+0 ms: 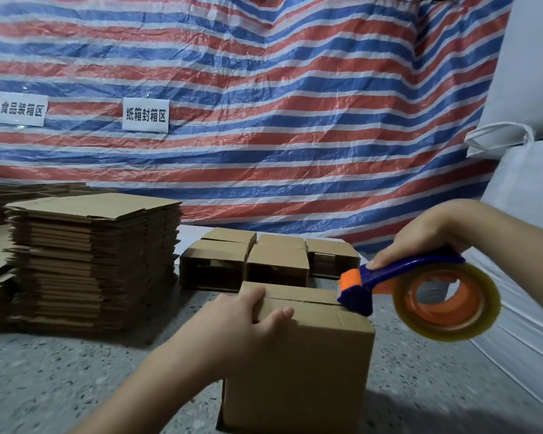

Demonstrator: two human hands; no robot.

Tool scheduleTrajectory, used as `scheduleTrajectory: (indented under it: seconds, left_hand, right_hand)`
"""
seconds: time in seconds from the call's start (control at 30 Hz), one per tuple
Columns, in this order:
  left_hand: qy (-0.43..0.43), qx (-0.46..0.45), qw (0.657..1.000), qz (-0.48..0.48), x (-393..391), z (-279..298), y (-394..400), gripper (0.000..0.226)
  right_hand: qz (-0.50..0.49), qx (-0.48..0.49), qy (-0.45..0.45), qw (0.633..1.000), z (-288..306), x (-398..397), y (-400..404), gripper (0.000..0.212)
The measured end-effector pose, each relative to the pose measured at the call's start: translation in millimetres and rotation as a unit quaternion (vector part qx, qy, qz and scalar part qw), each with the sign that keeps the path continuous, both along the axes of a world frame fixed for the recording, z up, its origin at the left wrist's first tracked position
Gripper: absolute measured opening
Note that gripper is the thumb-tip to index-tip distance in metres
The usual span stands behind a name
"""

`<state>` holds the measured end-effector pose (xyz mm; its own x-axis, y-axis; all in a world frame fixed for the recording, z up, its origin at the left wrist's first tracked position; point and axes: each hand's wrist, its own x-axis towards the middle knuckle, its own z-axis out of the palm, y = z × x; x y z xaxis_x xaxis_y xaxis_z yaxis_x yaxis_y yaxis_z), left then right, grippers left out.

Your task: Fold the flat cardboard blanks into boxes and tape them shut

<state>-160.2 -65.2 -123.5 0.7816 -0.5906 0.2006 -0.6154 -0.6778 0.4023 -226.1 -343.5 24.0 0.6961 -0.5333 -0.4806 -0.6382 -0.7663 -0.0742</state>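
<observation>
left hand (245, 311) clamps the top left edge of the folded box (298, 358) on the floor, fingers over the closed flaps, thumb on the near face. right hand (427, 242) grips the blue tape dispenser (420, 289), its head touching the flap seam at the box's right edge. stack of flat blanks (91, 261) stands to the left.

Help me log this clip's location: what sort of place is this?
Probably a packing or warehouse work area. A tall stack of flat cardboard blanks stands on the speckled floor, folded boxes sit behind, and a striped tarp carries printed zone signs.
</observation>
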Motion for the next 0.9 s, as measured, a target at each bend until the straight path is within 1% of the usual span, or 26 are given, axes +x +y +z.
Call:
scheduleTrajectory:
  seconds: [0.07, 0.1, 0.17, 0.2, 0.23, 0.3, 0.37, 0.4, 0.53, 0.63, 0.7, 0.8, 0.9]
  left_hand:
    - [-0.010, 0.036, 0.999, 0.007, -2, 1, -1, 0.072]
    - [-0.031, 0.071, 0.997, 0.021, -3, 2, -1, 0.073]
    - [-0.120, 0.155, 0.980, 0.042, -5, 7, -4, 0.070]
    - [-0.165, 0.174, 0.970, 0.028, -6, 10, -7, 0.065]
    - [-0.192, 0.173, 0.966, -0.004, -7, 13, -11, 0.062]
    - [-0.188, 0.156, 0.967, -0.071, -10, 17, -25, 0.066]
    - [-0.156, 0.153, 0.970, -0.111, -13, 18, -41, 0.080]
    - [-0.148, 0.158, 0.969, -0.122, -15, 16, -48, 0.083]
    - [-0.163, 0.170, 0.964, -0.121, -13, 9, -57, 0.075]
    - [-0.174, 0.173, 0.963, -0.115, -11, 6, -57, 0.075]
    - [-0.173, 0.171, 0.963, -0.114, -12, 4, -59, 0.074]
    - [-0.171, 0.168, 0.964, -0.117, -13, 4, -59, 0.073]
    - [-0.169, 0.183, 0.962, -0.114, -16, 8, -58, 0.072]
  right_hand:
    - [-0.005, 0.013, -0.008, 1.000, -7, 0, -2, 0.092]
    - [-0.005, 0.018, -0.014, 1.000, -9, -1, -3, 0.094]
    - [-0.005, 0.025, -0.021, 0.999, -10, -3, -5, 0.099]
    - [-0.003, 0.028, -0.022, 0.999, -10, -3, -6, 0.101]
    - [-0.001, 0.031, -0.022, 0.999, -11, -3, -6, 0.103]
    - [0.006, 0.036, -0.019, 0.999, -10, -2, -6, 0.104]
    - [0.011, 0.034, -0.021, 0.999, -9, -1, -8, 0.106]
    - [0.011, 0.035, -0.023, 0.999, -10, -1, -9, 0.107]
    - [0.018, 0.035, -0.027, 0.999, -12, 0, -15, 0.105]
    - [0.020, 0.044, -0.037, 0.998, -6, -8, -27, 0.115]
    - [0.009, 0.047, -0.041, 0.998, -4, -18, -40, 0.119]
    - [0.004, 0.038, -0.010, 0.999, -17, -27, -47, 0.121]
    - [0.016, 0.062, -0.002, 0.998, -36, -26, -48, 0.123]
